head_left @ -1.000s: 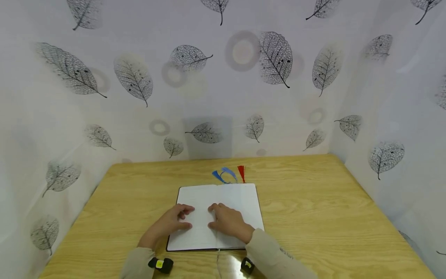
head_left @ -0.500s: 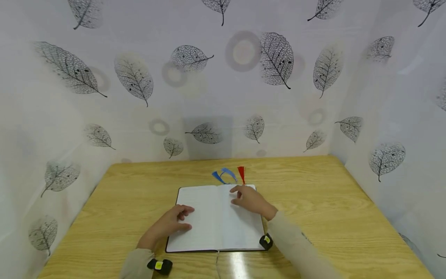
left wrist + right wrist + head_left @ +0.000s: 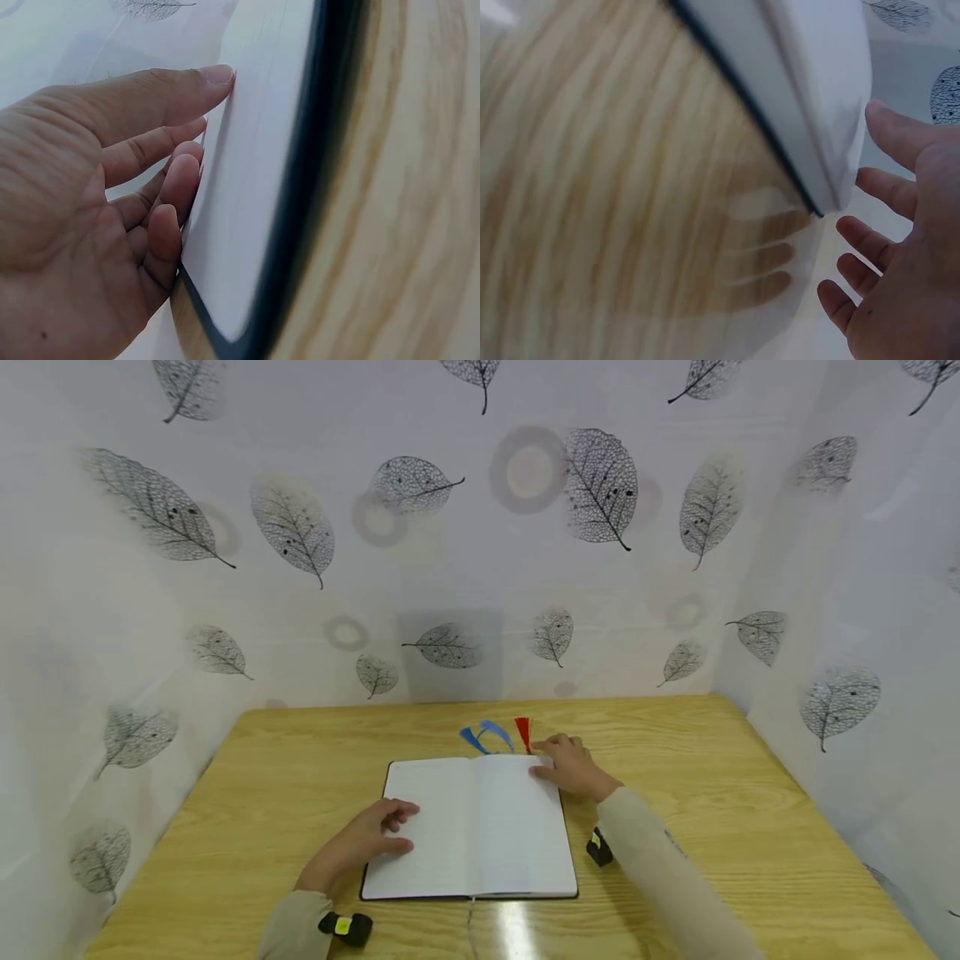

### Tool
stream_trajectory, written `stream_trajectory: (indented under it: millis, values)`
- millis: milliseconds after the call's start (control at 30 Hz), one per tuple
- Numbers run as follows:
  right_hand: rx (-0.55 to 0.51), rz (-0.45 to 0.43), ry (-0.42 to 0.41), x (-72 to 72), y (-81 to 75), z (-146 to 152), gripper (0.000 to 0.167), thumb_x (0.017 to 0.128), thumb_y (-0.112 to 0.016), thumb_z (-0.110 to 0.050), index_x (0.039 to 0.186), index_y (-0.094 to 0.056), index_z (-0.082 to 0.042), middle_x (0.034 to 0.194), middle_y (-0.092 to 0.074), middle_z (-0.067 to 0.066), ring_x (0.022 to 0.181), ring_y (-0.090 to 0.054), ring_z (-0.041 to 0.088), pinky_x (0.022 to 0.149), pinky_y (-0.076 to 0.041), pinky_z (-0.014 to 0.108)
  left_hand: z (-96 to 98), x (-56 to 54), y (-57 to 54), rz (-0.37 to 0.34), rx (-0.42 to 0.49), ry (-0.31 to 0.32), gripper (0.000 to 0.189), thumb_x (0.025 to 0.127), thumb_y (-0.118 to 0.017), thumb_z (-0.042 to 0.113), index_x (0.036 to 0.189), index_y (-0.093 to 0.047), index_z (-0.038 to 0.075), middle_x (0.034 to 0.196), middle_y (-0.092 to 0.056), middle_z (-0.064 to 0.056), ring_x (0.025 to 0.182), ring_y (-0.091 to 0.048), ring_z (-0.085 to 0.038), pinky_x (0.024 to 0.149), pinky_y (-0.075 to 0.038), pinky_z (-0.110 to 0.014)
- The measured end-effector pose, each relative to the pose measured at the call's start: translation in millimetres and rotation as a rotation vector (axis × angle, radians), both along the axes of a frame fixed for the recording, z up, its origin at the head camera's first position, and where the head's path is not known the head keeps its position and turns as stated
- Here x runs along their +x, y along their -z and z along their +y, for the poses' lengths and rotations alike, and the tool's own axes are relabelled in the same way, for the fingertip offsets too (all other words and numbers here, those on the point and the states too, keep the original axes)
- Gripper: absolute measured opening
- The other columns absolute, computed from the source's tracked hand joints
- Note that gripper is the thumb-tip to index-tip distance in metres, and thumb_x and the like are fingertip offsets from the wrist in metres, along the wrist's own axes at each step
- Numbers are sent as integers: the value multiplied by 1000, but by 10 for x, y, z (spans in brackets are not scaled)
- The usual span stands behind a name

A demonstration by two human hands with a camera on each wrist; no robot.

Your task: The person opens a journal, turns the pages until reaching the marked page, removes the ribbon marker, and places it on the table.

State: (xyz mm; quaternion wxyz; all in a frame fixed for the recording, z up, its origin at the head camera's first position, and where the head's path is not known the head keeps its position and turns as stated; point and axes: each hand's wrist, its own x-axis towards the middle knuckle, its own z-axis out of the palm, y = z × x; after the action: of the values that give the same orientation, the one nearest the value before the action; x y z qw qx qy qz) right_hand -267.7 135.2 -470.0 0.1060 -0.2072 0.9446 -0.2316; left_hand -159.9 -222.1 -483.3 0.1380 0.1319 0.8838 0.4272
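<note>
Left hand (image 3: 363, 842), grip apart, touches the left page (image 3: 442, 864) of the open notebook (image 3: 517, 835); surface (image 3: 712, 810) runs wide past both side edges. Right hand (image 3: 573, 770), grip also apart, at the far right corner; red tassel (image 3: 522, 732) and blue tassels (image 3: 472, 739) just beyond.

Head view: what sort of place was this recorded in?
Probably a small screened-off recording booth: white, leaf-printed sheeting hangs behind and on both sides of a yellow wood-grain tabletop, where an open, white-paged, dark-edged notebook lies.

Room well left of the notebook (image 3: 517, 831), tassels (image 3: 522, 730) along its far edge
</note>
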Motion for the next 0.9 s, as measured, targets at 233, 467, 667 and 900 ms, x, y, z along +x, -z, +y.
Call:
stream_trajectory:
  millis: [233,467,667,900]
  values:
    - [55,-17,-41,-20,36,76,50,97,-56,-35,141,-50,-11,143,-39,24,129,-31,51,102,-26,67,-3,-6,27,-24,24,-12,50,82,-76,23,126,-58,7,106,-52,-5,94,-46,-15,80,-42,-21]
    - [37,9,-53,-12,28,47,49,96,-58,-35,139,-52,-11,143,-40,24,130,-30,51,103,-25,68,-15,-8,16,-36,24,-29,49,82,-76,21,126,-58,7,106,-53,-4,94,-47,-16,80,-42,-21]
    - [7,50,-51,4,16,33,46,95,-61,-29,135,-55,-9,140,-43,24,130,-31,51,102,-26,67,-25,-7,7,-39,30,-29,50,82,-76,23,126,-58,7,108,-53,-5,95,-47,-16,80,-42,-21]
    - [1,147,-38,-2,59,44,39,90,-67,-19,127,-61,-7,132,-52,21,124,-41,47,101,-33,63,-24,-6,7,-32,30,-24,49,83,-76,22,126,-58,6,108,-53,-5,95,-47,-15,80,-42,-21]
